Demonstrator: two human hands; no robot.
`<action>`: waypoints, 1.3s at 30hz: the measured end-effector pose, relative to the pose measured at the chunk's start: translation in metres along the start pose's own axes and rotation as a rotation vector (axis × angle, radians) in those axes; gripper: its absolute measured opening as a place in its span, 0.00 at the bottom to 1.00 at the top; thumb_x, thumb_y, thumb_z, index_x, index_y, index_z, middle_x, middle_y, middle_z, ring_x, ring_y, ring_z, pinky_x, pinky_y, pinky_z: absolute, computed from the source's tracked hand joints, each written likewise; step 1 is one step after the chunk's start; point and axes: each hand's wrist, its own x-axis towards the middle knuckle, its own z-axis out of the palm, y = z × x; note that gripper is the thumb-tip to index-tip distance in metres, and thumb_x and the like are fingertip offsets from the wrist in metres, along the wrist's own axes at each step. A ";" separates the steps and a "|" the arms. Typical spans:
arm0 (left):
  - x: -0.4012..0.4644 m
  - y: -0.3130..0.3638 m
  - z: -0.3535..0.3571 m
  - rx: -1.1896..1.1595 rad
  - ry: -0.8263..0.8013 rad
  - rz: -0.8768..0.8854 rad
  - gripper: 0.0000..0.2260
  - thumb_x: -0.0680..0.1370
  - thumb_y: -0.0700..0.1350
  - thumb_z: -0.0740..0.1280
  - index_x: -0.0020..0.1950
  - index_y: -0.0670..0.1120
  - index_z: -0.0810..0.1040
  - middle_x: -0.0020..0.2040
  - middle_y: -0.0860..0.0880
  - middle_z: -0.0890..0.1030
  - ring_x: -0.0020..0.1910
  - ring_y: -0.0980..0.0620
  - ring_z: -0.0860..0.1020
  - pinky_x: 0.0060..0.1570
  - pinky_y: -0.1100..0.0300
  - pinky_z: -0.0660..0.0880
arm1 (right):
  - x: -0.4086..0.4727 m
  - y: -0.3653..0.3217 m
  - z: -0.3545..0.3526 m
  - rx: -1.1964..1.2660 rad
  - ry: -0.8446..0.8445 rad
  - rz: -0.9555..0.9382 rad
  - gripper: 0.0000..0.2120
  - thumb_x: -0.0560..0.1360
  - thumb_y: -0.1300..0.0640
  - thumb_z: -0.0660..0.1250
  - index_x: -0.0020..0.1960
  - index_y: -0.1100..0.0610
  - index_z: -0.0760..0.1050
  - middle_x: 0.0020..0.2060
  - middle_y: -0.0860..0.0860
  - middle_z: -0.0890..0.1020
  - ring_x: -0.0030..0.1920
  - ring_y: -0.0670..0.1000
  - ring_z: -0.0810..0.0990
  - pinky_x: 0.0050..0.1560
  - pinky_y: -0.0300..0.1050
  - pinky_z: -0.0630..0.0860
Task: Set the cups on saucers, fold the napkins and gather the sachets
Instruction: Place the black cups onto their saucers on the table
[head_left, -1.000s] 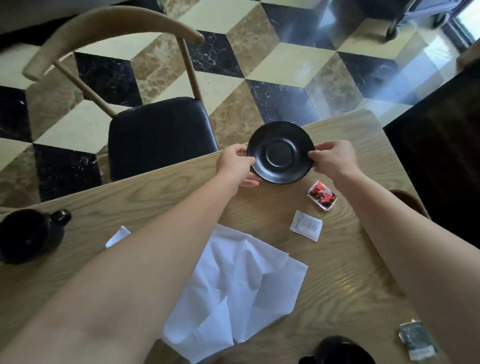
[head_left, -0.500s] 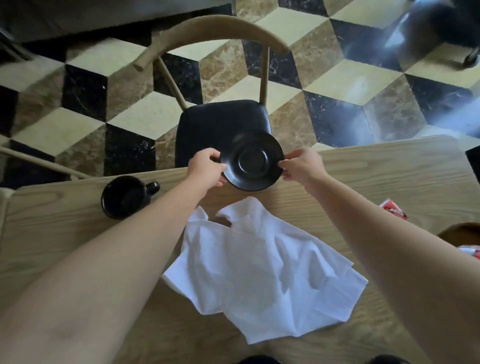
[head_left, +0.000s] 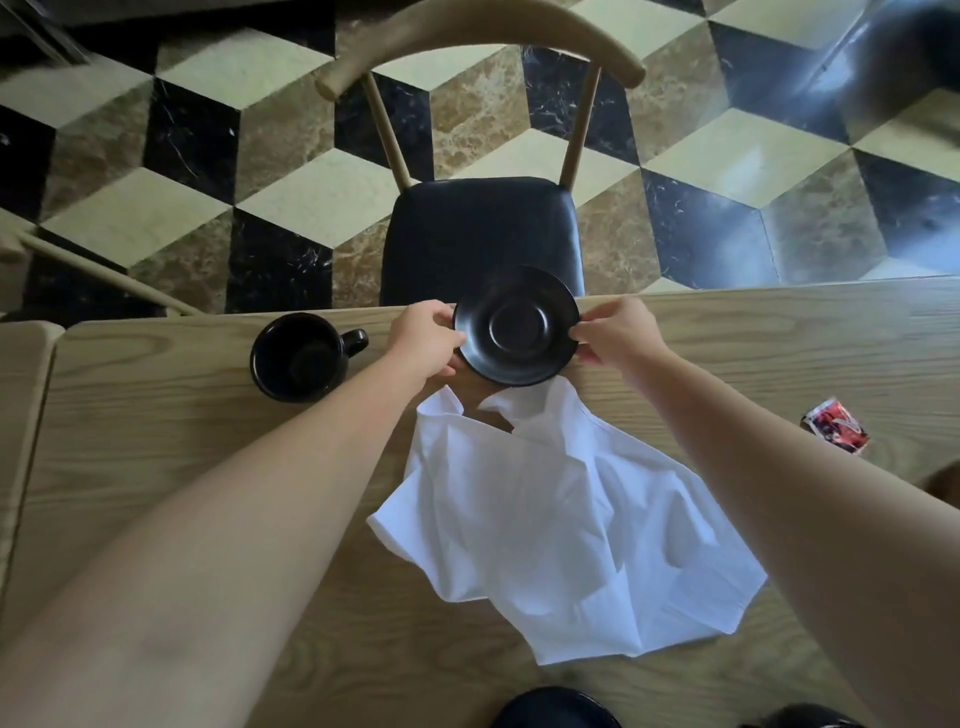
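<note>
A black saucer (head_left: 516, 326) is held at the far edge of the wooden table (head_left: 182, 415), tilted toward me. My left hand (head_left: 423, 335) pinches its left rim and my right hand (head_left: 618, 332) pinches its right rim. To the left of the saucer a black cup (head_left: 300, 358) stands on the table with its handle pointing right. A crumpled white napkin (head_left: 561, 525) lies spread below the saucer, between my forearms. A red sachet (head_left: 836, 432) lies at the right, apart from the napkin.
A wooden chair with a black seat (head_left: 480, 234) stands just beyond the table's far edge. Two dark round objects (head_left: 553, 709) peek in at the bottom edge. Another tabletop (head_left: 21, 395) adjoins at the left. The floor has a cube-pattern tile.
Both hands carried the saucer leftward along the table's far edge, toward the black cup. My view swung left with it; the white and dark sachets have left the frame.
</note>
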 end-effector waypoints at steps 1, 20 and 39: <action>-0.002 -0.003 0.002 0.003 -0.001 -0.002 0.14 0.78 0.39 0.70 0.64 0.45 0.79 0.56 0.45 0.83 0.42 0.45 0.85 0.41 0.52 0.84 | -0.002 0.003 0.000 0.000 -0.001 0.013 0.08 0.68 0.66 0.67 0.43 0.67 0.84 0.37 0.62 0.86 0.42 0.62 0.87 0.45 0.56 0.85; -0.069 0.013 0.009 -0.080 0.286 0.070 0.08 0.76 0.46 0.62 0.53 0.47 0.68 0.42 0.51 0.77 0.40 0.47 0.78 0.32 0.61 0.74 | -0.046 0.019 -0.042 0.231 0.074 -0.110 0.11 0.73 0.57 0.73 0.53 0.59 0.84 0.38 0.50 0.85 0.39 0.47 0.86 0.39 0.44 0.82; -0.342 -0.065 0.232 0.003 -0.548 -0.075 0.30 0.70 0.60 0.75 0.68 0.53 0.71 0.58 0.49 0.75 0.55 0.53 0.77 0.55 0.51 0.79 | -0.296 0.303 -0.153 -0.112 0.251 0.215 0.23 0.75 0.45 0.72 0.66 0.55 0.76 0.61 0.54 0.76 0.62 0.53 0.76 0.63 0.49 0.73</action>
